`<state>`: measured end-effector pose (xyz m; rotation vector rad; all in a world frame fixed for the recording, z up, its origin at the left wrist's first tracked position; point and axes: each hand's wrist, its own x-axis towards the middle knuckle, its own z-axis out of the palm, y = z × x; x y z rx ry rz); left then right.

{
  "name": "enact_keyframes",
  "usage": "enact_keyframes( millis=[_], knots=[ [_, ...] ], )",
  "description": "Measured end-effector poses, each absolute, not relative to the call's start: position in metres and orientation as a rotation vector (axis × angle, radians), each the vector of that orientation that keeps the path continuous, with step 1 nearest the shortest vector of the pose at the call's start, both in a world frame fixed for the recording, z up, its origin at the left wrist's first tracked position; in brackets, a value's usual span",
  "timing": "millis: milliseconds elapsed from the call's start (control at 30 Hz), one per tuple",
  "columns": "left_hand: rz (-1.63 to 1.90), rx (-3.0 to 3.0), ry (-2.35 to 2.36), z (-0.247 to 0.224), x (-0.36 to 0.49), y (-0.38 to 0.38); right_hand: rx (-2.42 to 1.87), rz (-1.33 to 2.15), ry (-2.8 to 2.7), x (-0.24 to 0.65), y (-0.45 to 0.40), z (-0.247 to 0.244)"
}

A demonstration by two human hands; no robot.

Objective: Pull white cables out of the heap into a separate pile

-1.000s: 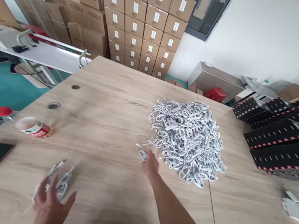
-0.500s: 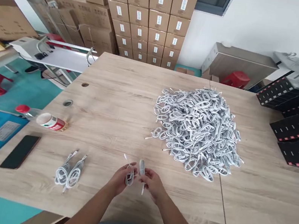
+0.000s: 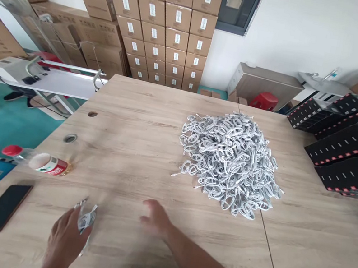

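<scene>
1. Clock centred on the view, 12 away from the wearer. Left hand, 7–8 o'clock: fingers curled over a few cable coils on the desk; cannot tell whether they grip.
2. Right hand, 6 o'clock: blurred, thumb and fingers parted, nothing seen between them.
3. Phone, 8 o'clock; bottle lying on its side, 8–9.
4. Pile of like coils, 3–4 o'clock. Judged light, soft, springy, perhaps slick, prone to snagging; best pinched across the bundled middle, sparing the plug ends.
5. Cartons, stacked, 11–12.
6. Versus 0.5 s ago: hands were together at 6, a coil in each. Now apart; left is over the 7–8 group, right shows no coil.
</scene>
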<state>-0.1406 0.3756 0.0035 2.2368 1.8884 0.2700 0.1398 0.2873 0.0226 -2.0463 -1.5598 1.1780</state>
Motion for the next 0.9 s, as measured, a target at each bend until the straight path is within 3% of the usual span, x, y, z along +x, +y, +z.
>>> enact_keyframes(
  millis=[200, 300, 500, 600, 733, 900],
  knots=[
    [0.562, 2.248, 1.440, 0.000, -0.070, 0.373, -2.403, 0.671, -1.713, 0.284, 0.331, 0.022],
    [0.486, 1.893, 1.249, -0.011, -0.033, 0.346, -2.394, 0.605, -1.815, 0.318, 0.354, 0.018],
    [0.370, 1.100, 1.323, -0.016, -0.012, 0.305, -2.305, 0.643, -1.816, 0.327, 0.365, 0.025],
    [0.403, 0.815, 1.279, 0.006, -0.008, 0.309, -2.210, 0.748, -1.725, 0.304, 0.351, 0.035],
    [0.495, 0.516, 1.048, 0.038, 0.010, 0.322, -1.748, 1.297, -1.209, 0.241, 0.318, 0.042],
    [0.474, 0.583, 1.030, 0.045, 0.031, 0.321, -1.393, 1.551, -0.885, 0.166, 0.274, 0.035]
  ],
)
